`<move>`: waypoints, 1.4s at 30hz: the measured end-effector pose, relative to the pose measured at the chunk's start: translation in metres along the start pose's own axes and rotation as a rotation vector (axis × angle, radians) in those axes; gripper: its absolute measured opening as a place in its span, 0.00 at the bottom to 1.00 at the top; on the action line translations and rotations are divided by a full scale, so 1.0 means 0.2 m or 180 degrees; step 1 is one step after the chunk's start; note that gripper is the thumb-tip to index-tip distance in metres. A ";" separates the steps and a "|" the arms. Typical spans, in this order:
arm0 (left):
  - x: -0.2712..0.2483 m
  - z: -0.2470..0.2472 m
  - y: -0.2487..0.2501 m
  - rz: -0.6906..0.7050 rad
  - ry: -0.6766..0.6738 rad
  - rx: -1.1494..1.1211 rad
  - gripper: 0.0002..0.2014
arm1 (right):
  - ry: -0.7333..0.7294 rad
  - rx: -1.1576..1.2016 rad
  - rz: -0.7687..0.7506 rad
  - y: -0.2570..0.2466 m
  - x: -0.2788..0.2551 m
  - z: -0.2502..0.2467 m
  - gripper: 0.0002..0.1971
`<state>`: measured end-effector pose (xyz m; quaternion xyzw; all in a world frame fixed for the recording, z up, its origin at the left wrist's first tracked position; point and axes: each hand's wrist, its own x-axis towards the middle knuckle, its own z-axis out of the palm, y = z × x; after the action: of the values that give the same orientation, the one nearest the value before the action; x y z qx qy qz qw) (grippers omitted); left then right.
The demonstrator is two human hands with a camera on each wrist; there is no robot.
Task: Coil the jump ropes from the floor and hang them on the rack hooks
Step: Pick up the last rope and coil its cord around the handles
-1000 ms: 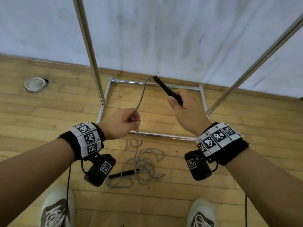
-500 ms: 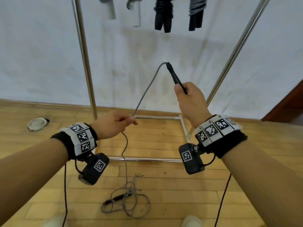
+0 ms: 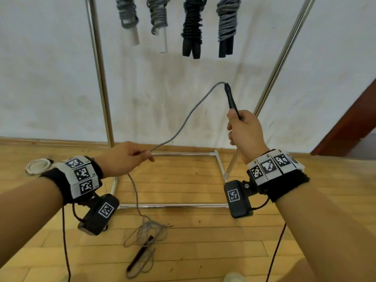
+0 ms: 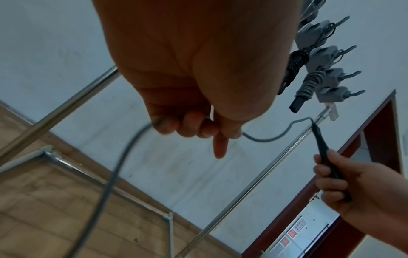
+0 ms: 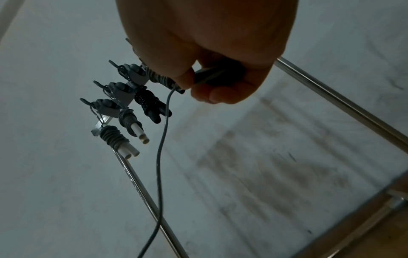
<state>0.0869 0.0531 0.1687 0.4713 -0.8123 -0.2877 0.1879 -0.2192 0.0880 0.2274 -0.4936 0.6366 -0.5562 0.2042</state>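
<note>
Our right hand (image 3: 245, 132) gripped the black handle (image 3: 231, 99) of the grey jump rope (image 3: 184, 124); our left hand (image 3: 122, 158) pinched its cord. The rest (second handle (image 3: 139, 254) included) lay tangled on the floor (image 3: 203, 247), just outside the rack (image 3: 99, 68) base.

Both forearms extended, left hand (image 3: 124, 157) pinching low, right hand (image 3: 245, 132) raised, fingers curled in a fist
</note>
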 end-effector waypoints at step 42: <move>0.16 -0.07 -0.23 -0.0079 -0.0411 0.0581 0.15 | -0.0968 -0.0894 -0.0227 0.25 0.11 0.09 0.08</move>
<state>0.1090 0.0028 0.1518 0.4769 -0.8396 -0.2445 0.0880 -0.2332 0.0540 0.1835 -0.6178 0.6518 -0.3879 0.2073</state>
